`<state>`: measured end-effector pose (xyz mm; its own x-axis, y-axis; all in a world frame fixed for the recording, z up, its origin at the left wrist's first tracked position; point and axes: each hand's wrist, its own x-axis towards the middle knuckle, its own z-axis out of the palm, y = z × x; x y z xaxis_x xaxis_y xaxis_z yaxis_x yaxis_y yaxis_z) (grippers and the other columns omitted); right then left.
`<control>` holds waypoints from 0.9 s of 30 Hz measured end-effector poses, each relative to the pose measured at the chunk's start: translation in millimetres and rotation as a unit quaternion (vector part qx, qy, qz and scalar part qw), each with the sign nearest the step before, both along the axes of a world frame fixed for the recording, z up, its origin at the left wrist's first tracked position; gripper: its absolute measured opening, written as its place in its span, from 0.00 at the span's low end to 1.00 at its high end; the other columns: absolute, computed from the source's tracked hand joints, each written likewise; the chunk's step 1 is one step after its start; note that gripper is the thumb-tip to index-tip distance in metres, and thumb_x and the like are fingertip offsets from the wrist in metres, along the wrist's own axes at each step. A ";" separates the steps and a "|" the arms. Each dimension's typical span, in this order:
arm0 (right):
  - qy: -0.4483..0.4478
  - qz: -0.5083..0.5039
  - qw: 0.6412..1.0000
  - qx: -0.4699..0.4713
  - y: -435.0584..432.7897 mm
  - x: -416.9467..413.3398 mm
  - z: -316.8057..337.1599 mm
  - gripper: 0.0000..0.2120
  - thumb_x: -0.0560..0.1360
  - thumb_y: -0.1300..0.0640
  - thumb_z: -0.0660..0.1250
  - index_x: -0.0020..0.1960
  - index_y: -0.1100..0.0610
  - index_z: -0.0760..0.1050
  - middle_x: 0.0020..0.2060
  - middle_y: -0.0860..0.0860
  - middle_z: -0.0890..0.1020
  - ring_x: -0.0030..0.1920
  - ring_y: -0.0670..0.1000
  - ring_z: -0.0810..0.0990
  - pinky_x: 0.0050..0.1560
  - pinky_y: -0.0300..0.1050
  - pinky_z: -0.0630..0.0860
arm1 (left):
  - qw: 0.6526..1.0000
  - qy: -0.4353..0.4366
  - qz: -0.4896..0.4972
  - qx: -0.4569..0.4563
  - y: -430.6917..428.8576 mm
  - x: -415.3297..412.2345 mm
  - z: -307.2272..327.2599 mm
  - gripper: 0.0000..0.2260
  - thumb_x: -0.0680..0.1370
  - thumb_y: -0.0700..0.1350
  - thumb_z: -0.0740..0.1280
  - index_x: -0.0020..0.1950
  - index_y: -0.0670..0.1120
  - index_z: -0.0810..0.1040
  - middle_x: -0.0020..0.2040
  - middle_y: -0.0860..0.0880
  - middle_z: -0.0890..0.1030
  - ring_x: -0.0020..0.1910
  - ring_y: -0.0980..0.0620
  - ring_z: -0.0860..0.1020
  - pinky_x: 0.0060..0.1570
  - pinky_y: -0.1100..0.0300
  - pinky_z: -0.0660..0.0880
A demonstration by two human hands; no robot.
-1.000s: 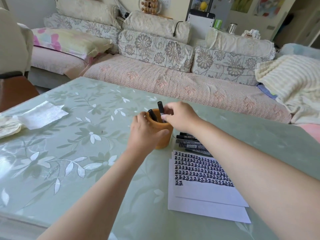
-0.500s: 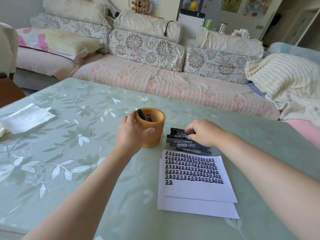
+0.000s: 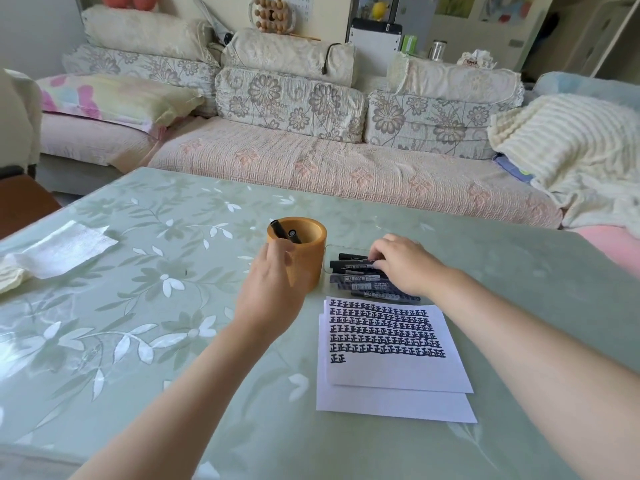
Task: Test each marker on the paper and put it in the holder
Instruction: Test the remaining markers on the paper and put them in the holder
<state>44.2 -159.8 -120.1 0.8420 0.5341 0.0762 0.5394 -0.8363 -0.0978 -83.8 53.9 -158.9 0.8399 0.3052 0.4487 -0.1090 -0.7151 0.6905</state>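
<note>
Lying crosswise at centre-right of the frame, long axes left to right, the heap of black markers is covered by the right hand, fingers curled onto it; whether 1 is pinched cannot be told. The round orange-brown holder, just left, is gripped by the left hand. The white marked paper is spread just below.

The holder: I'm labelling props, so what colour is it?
The holder is plain orange-brown, seen best in the head view.
</note>
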 end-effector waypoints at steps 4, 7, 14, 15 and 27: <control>-0.061 0.031 0.997 0.026 -2.0 -28.7 5.6 0.09 0.83 0.52 0.57 0.59 0.50 0.73 0.59 0.47 0.78 0.60 0.54 0.73 0.62 0.52 0.66 | 0.991 -0.033 -0.077 0.102 -12.0 -5.9 -0.6 0.13 0.77 0.46 0.66 0.60 0.48 0.71 0.55 0.51 0.73 0.52 0.50 0.73 0.49 0.53 0.74; -0.035 0.046 0.996 0.063 -8.7 -57.0 1.1 0.10 0.83 0.53 0.56 0.59 0.50 0.74 0.56 0.47 0.77 0.56 0.53 0.75 0.56 0.49 0.69 | 0.983 -0.040 -0.111 0.143 -19.4 -5.0 -0.1 0.17 0.76 0.47 0.68 0.65 0.50 0.72 0.59 0.52 0.72 0.58 0.51 0.70 0.55 0.58 0.70; 0.073 0.019 0.962 0.263 -33.8 -101.0 -20.3 0.07 0.81 0.58 0.62 0.54 0.50 0.78 0.48 0.43 0.78 0.49 0.42 0.75 0.49 0.39 0.70 | 0.963 -0.028 -0.209 0.168 -42.4 -5.2 -4.9 0.11 0.77 0.44 0.70 0.59 0.50 0.80 0.51 0.54 0.78 0.49 0.55 0.75 0.49 0.60 0.73; 0.090 0.004 0.954 0.285 -36.7 -101.9 -21.6 0.06 0.80 0.57 0.64 0.53 0.48 0.78 0.47 0.43 0.79 0.49 0.42 0.77 0.50 0.39 0.72 | 0.963 -0.028 -0.219 0.156 -43.9 -5.1 -5.3 0.10 0.77 0.43 0.70 0.57 0.50 0.81 0.48 0.54 0.79 0.46 0.56 0.75 0.47 0.60 0.74; 0.232 -0.058 0.800 0.551 -38.9 -103.1 -27.6 0.02 0.77 0.60 0.70 0.47 0.54 0.80 0.37 0.47 0.82 0.37 0.47 0.78 0.42 0.44 0.75 | 0.958 0.014 -0.255 0.131 -57.7 -11.2 -12.4 0.06 0.78 0.50 0.69 0.45 0.49 0.82 0.42 0.54 0.76 0.41 0.58 0.74 0.41 0.69 0.69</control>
